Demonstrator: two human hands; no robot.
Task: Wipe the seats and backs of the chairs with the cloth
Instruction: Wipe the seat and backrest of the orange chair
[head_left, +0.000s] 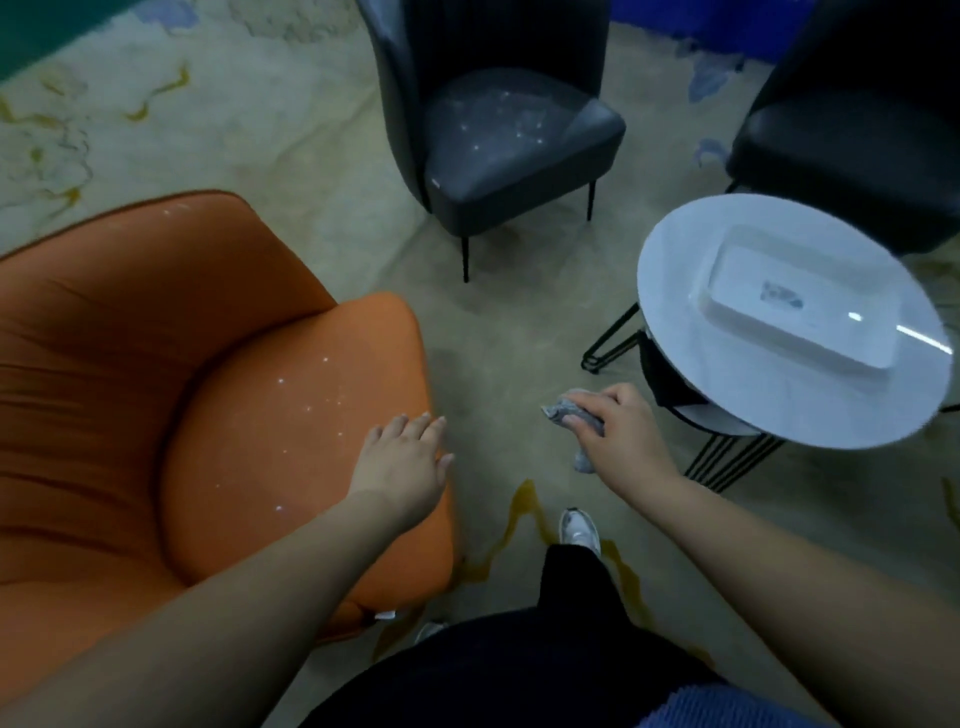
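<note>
3 chairs ring the person: an orange chair (208, 415) on the left, a grey chair (498, 140) ahead and a black chair (857, 130) behind the round counter (727, 405). Both the orange and grey seats show white specks. The right hand (613, 431) grips a bunched grey cloth (571, 415), hanging over the carpet between orange seat and counter. That speckled seat lies to the cloth's left, well apart. The left hand (405, 457), fingers straight and relaxed, is at the seat's front edge, far nearer but holding nothing. So the cloth likely must cross leftward.
</note>
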